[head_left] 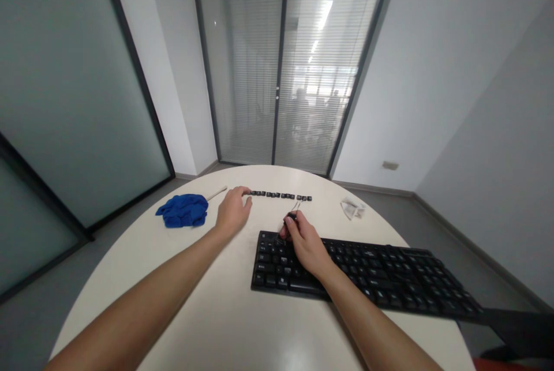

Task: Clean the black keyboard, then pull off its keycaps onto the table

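Note:
My left hand lies on the table at the left end of a row of small black keycaps. Its thumb and forefinger are apart, and the fingertips reach the leftmost keycap; whether they touch it I cannot tell. My right hand is closed around a keycap puller with a dark handle, its two thin wire prongs pointing away toward the row. That hand is above the left part of a black keyboard, hiding some of its keys. The keyboard slants across the table's right side.
On the round white table, a crumpled blue cloth lies at the left, beside a thin pale-handled brush or stick. A small clear plastic bag is at the right. Glass doors with blinds stand beyond the table.

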A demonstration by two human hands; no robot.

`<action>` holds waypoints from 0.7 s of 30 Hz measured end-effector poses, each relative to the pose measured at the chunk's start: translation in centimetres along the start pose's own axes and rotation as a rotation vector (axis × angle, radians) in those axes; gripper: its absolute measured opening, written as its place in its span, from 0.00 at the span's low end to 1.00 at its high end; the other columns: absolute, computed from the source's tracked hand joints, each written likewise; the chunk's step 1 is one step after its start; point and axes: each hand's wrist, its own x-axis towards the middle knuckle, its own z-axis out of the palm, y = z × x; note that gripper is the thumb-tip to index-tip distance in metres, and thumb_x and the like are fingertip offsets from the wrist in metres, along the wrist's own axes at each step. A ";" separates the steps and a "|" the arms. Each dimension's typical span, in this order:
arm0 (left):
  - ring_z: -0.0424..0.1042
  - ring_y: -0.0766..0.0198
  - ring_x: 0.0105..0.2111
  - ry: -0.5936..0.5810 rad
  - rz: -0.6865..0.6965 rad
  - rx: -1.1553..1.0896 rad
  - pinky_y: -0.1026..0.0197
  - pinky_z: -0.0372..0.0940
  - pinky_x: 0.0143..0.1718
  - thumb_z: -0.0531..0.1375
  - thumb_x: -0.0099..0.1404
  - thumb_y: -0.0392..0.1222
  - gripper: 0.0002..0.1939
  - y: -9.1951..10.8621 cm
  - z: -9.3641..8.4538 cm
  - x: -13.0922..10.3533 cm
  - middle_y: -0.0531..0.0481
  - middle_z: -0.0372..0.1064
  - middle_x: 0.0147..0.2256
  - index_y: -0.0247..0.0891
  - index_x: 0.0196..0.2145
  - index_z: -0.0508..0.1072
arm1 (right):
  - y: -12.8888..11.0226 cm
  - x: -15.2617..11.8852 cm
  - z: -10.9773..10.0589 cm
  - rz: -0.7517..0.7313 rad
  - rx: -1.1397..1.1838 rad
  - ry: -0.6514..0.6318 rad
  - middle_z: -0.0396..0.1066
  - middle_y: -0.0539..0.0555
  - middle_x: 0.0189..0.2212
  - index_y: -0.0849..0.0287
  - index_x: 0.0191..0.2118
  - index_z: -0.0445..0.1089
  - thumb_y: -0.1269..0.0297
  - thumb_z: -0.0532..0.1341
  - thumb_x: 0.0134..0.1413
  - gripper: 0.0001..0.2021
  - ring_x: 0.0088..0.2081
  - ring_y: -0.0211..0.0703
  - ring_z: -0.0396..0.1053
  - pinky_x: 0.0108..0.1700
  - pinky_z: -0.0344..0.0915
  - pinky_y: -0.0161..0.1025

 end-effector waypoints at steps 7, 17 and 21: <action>0.73 0.61 0.42 -0.061 0.011 -0.525 0.58 0.67 0.46 0.52 0.64 0.33 0.11 3.9 0.8 -6.1 0.46 0.73 0.43 0.38 0.44 0.67 | -0.4 0.0 -0.1 -0.021 -0.017 -0.034 0.72 0.49 0.29 0.54 0.36 0.61 0.54 0.48 0.67 0.12 0.33 0.43 0.70 0.41 0.62 0.40; 0.70 0.60 0.48 -0.325 0.152 -0.582 0.56 0.63 0.53 0.49 0.62 0.31 0.17 3.5 0.4 -7.4 0.49 0.72 0.46 0.41 0.46 0.68 | -0.8 0.0 -0.1 -0.034 -0.076 -0.065 0.73 0.49 0.29 0.53 0.37 0.61 0.56 0.49 0.67 0.11 0.34 0.44 0.71 0.42 0.62 0.40; 0.70 0.60 0.46 -0.362 0.165 -0.596 0.57 0.63 0.52 0.50 0.61 0.31 0.16 3.4 0.5 -7.2 0.50 0.73 0.44 0.41 0.44 0.70 | -1.1 -0.2 -0.3 -0.043 -0.122 -0.096 0.73 0.50 0.29 0.53 0.36 0.62 0.56 0.49 0.67 0.10 0.34 0.44 0.71 0.40 0.62 0.40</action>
